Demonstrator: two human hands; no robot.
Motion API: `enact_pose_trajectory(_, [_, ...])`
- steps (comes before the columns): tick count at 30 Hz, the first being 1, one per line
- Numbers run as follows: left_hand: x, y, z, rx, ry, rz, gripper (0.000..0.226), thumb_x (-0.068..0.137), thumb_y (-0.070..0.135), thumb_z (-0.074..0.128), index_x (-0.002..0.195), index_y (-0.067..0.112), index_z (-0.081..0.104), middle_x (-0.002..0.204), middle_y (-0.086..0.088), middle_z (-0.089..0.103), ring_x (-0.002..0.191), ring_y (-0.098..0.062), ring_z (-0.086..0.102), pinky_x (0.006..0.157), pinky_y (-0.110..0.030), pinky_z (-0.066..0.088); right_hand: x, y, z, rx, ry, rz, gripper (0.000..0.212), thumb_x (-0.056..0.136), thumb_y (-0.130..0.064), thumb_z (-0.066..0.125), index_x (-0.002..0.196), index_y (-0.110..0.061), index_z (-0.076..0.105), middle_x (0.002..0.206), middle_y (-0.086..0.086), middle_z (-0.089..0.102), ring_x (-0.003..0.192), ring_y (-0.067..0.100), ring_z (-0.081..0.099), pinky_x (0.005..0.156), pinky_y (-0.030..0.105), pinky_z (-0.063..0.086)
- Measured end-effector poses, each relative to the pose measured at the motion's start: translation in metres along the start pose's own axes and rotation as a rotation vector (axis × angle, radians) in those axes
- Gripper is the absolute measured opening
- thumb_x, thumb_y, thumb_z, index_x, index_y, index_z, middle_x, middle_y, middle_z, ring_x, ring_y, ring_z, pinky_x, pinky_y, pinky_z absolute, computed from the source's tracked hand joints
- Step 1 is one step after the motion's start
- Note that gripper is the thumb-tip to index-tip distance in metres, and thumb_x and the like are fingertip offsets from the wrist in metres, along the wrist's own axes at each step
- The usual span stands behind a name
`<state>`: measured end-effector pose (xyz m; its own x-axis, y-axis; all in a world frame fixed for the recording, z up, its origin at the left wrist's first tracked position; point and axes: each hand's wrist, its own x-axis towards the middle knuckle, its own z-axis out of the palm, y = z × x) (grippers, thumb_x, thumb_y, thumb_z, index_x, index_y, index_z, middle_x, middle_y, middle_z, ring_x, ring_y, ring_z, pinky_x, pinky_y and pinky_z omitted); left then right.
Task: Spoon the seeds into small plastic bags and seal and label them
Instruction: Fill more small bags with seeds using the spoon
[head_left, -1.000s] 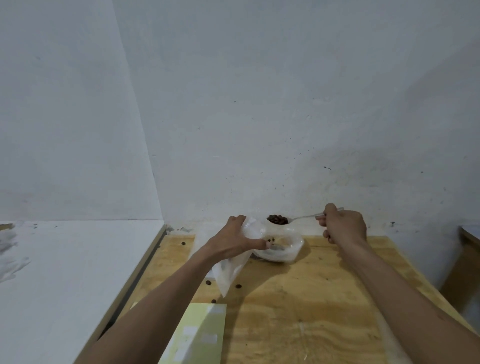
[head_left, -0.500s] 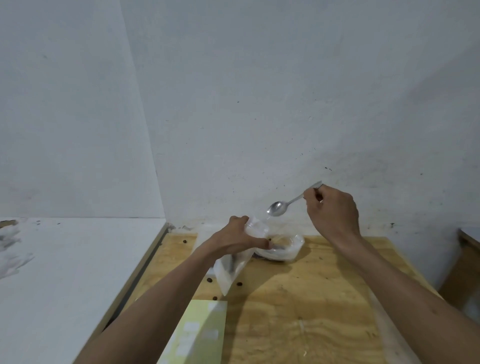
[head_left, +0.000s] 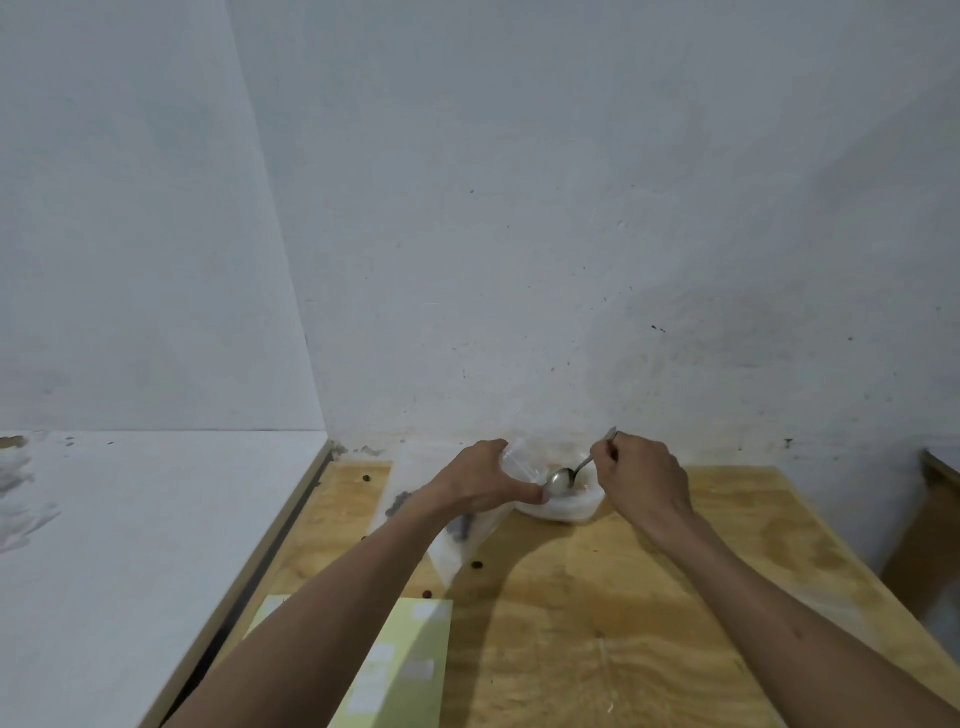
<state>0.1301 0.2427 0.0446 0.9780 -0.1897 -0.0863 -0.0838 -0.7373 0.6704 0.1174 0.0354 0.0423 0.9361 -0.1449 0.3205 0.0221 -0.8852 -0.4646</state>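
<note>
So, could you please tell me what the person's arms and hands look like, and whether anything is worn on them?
Both forearms are bare as far as the picture shows them: no sleeves show. The left hand and right hand have no gloves, and I can see no rings, watch or wristbands on either. No markings or bandages stand out; finer details are too small to tell.

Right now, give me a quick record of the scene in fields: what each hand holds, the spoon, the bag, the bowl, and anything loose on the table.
left hand: grips the plastic bag at its mouth
right hand: holds the spoon by its handle
spoon: empty, bowl end down in the container
container: white, on the wooden table
bag: dark seeds inside
loose seeds: a few on the table
label sheet: yellow-green, near edge
</note>
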Motion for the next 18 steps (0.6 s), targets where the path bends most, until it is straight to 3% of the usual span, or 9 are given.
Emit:
enact_pose_trajectory(2, [-0.004,0.005,-0.003,0.004,0.021,0.029,0.034,0.072,0.043,0.084,0.093,0.027,0.063,0.088,0.011,0.067,0.078,-0.004,0.061,0.065,-0.020,0.046,0.001,0.000,0.006,0.062,-0.003,0.076,0.045,0.100,-0.025,0.044,0.058,-0.013,0.043,0.055,0.002,0.049,0.051,0.023,0.044,0.046,0.027,0.028])
enact_pose_trajectory(4, [-0.005,0.007,-0.004,0.003,0.031,0.082,0.027,0.077,0.034,0.084,0.083,0.030,0.058,0.078,0.013,0.062,0.067,0.001,0.056,0.056,-0.011,0.040,0.001,0.002,0.012,0.151,-0.007,0.186,0.045,0.099,-0.024,0.046,0.055,-0.013,0.041,0.052,0.004,0.045,0.049,0.023,0.041,0.046,0.026,0.026])
enact_pose_trajectory(6, [-0.007,0.009,-0.006,-0.002,0.043,0.134,0.029,0.078,0.034,0.084,0.092,0.028,0.060,0.084,0.014,0.061,0.073,0.000,0.057,0.058,-0.012,0.042,0.002,0.007,0.019,0.255,-0.041,0.289,0.044,0.098,-0.025,0.048,0.059,-0.006,0.056,0.056,0.010,0.056,0.051,0.028,0.052,0.048,0.026,0.032])
enact_pose_trajectory(8, [-0.008,0.012,-0.009,0.001,0.046,0.155,0.046,0.076,0.042,0.085,0.111,0.025,0.060,0.100,0.011,0.062,0.088,-0.006,0.059,0.070,-0.020,0.047,0.001,0.012,0.025,0.376,-0.071,0.380,0.042,0.096,-0.027,0.048,0.079,0.004,0.071,0.074,0.019,0.071,0.062,0.036,0.064,0.053,0.030,0.042])
enact_pose_trajectory(10, [-0.008,0.014,-0.010,0.017,0.031,0.137,0.054,0.075,0.046,0.085,0.117,0.023,0.060,0.106,0.010,0.062,0.094,-0.011,0.060,0.075,-0.024,0.049,-0.002,0.014,0.027,0.461,-0.092,0.422,0.042,0.095,-0.026,0.047,0.085,0.004,0.074,0.075,0.022,0.072,0.057,0.033,0.062,0.056,0.032,0.045])
enact_pose_trajectory(13, [-0.007,0.011,-0.011,0.037,-0.005,0.123,0.031,0.078,0.039,0.084,0.091,0.029,0.058,0.088,0.014,0.060,0.078,-0.003,0.056,0.064,-0.021,0.041,-0.004,0.017,0.024,0.542,-0.113,0.486,0.037,0.095,-0.023,0.047,0.076,-0.003,0.073,0.063,0.013,0.070,0.053,0.027,0.058,0.059,0.034,0.047])
enact_pose_trajectory(18, [-0.009,0.004,-0.011,0.018,-0.022,0.111,0.033,0.076,0.038,0.085,0.080,0.029,0.053,0.077,0.013,0.055,0.070,-0.007,0.053,0.060,-0.022,0.036,-0.001,0.020,0.010,0.546,-0.027,0.463,0.043,0.097,-0.027,0.046,0.082,0.002,0.074,0.072,0.018,0.072,0.064,0.035,0.065,0.062,0.041,0.055])
